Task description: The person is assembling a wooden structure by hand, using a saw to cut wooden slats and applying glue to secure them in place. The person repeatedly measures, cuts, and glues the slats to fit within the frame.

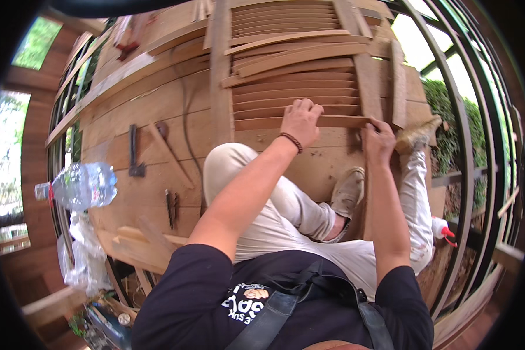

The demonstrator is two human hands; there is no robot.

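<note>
A wooden louvre frame [220, 76] with several thin slats lies on the plank floor in front of me. My left hand [301, 121] rests with curled fingers on the nearest slat [262, 123], a bead bracelet on its wrist. My right hand [378, 140] grips the right end of that same slat where it meets the frame's right rail [367, 81]. I sit on the floor with pale trousers; one shoe [347, 191] is tucked under me, the other shoe [417, 135] lies beside the frame.
A hammer [135, 151], a long stick [170, 153] and a small tool [171, 207] lie on the planks to my left. A clear water bottle [79, 185] and plastic bags [81, 256] are further left. Loose boards [140, 245] lie near my left side. Metal window bars [466, 151] run along the right.
</note>
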